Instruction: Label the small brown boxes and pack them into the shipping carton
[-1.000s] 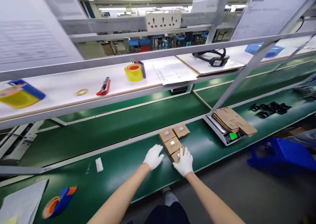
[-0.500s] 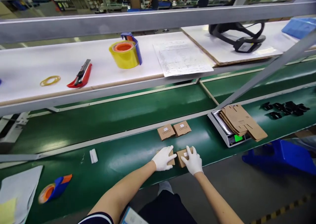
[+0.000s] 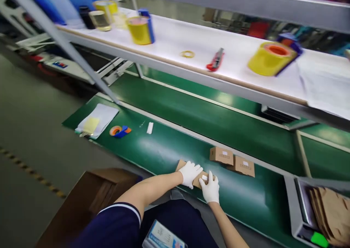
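Both of my hands wear white gloves and are low over the green work surface [image 3: 164, 157]. My left hand [image 3: 189, 174] lies over a small brown cardboard box [image 3: 180, 164], its fingers reaching across the top and hiding most of it. A second small cardboard box [image 3: 199, 179] with a white label is gripped by my right hand [image 3: 210, 189], thumb and fingers on its near right part. The two boxes are close together, end to end. Just behind them stand two more closed, labelled cardboard boxes, a left one [image 3: 221, 155] and a right one [image 3: 244, 166].
A scale [image 3: 294, 208] bearing flat cardboard blanks [image 3: 332, 211] stands at the right. Leftward are a white object [image 3: 150, 128], a tape dispenser [image 3: 120, 131] and papers [image 3: 98, 118]. The shelf [image 3: 175, 33] holds a red cutter [image 3: 216, 60] and tape rolls. A large carton [image 3: 90, 200] stands lower left.
My view has swung left, bringing the papers and large carton into sight. My hands have come closer together, and their two boxes have closed the gap between them.
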A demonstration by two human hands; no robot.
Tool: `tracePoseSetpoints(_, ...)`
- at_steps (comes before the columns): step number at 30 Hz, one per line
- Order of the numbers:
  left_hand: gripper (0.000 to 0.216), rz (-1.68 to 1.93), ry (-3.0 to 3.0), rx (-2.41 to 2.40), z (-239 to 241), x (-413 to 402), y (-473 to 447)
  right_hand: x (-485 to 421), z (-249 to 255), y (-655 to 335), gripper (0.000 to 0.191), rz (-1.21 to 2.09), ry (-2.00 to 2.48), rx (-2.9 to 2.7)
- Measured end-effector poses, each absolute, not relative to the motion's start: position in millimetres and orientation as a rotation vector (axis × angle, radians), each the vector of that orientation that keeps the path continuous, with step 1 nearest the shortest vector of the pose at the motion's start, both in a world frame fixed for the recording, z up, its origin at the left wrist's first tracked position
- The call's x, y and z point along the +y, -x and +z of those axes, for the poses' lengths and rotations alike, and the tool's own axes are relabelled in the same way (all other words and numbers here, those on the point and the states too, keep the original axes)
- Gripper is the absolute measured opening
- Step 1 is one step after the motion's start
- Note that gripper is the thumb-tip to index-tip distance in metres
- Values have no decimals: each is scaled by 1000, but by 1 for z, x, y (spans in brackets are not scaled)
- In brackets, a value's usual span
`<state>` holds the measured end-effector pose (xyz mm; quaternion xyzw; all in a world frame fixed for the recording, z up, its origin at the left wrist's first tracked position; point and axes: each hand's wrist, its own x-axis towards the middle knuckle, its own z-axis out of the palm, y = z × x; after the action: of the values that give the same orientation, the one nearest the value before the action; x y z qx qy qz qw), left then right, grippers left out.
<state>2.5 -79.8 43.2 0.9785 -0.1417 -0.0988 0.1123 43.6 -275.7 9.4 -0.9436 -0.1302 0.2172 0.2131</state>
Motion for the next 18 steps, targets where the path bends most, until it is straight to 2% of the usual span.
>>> tracePoseSetpoints(3, 74, -266, -2813, -345, 48, -78, 15, -276, 15, -42, 93, 682, 2573, -470)
tracePoseSetpoints(6, 72, -136, -2785, -223, 60, -53, 61, -263, 25, -42, 105, 883, 2482, -589)
tracePoseSetpoints(9, 67, -9, -2789, 159, 85, -14, 152, -218, 29, -31, 99, 1024, 2402, -746)
tracePoseSetpoints(12, 66, 25, -2698, 761, 121, 17, 275, -145, 21, 7, 94, 1076, 2241, -1042)
tracePoseSetpoints(15, 64, 108, -2505, 1389, 147, 42, 399, -60, 5, 59, 98, 911, 2098, -1418)
tracePoseSetpoints(18, 63, 96, -2309, 1846, 138, 72, 512, 14, -11, 106, 97, 489, 2071, -1712)
